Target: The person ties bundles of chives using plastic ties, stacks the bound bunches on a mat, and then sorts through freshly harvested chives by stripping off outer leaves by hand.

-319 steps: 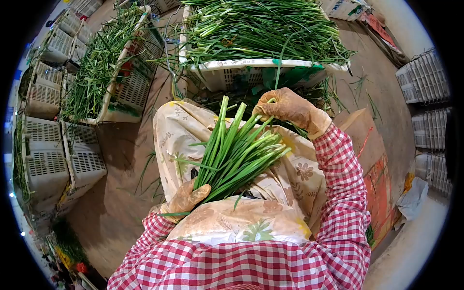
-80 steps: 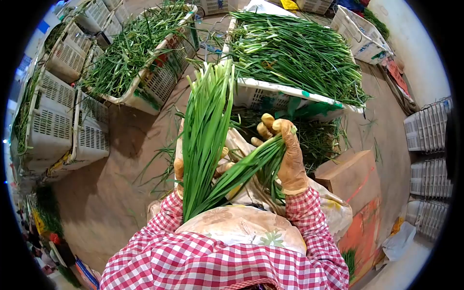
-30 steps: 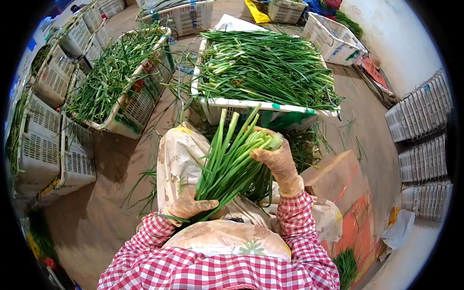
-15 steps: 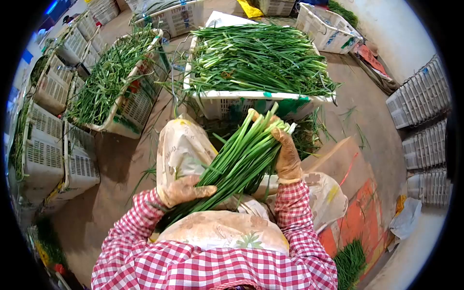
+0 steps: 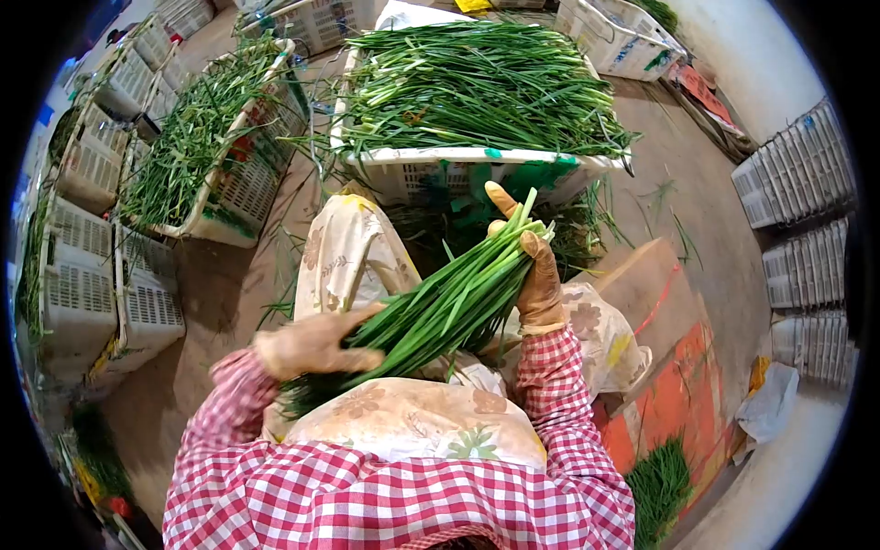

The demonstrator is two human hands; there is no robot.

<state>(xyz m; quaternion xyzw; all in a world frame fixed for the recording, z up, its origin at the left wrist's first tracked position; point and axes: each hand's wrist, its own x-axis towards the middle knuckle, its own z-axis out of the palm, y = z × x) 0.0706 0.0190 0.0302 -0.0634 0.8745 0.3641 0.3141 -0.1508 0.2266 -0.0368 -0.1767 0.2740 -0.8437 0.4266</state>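
A bunch of garlic chives (image 5: 458,298) lies slanted across my lap, its pale stem ends up to the right and its leaf tips down to the left. My right hand (image 5: 539,280), in a tan glove, is closed round the bunch just below the stem ends, one finger pointing out beyond it. Over the leafy end is my left hand (image 5: 316,346), also gloved and slightly blurred, thumb and fingers spread apart against the leaves. Beyond my knees stands a white crate (image 5: 412,158) heaped with more chives (image 5: 477,87).
Another crate (image 5: 211,197) of loose greens stands at the left, with more crates (image 5: 78,275) beyond it. Stacked crates (image 5: 802,170) line the right wall. Beside my right leg lie a flattened cardboard piece (image 5: 632,284) and a small pile of chives (image 5: 662,490).
My left hand has shifted left and up along the bunch toward the leaf tips, its fingers more spread. My right hand still grips the stem end; the view has tilted slightly.
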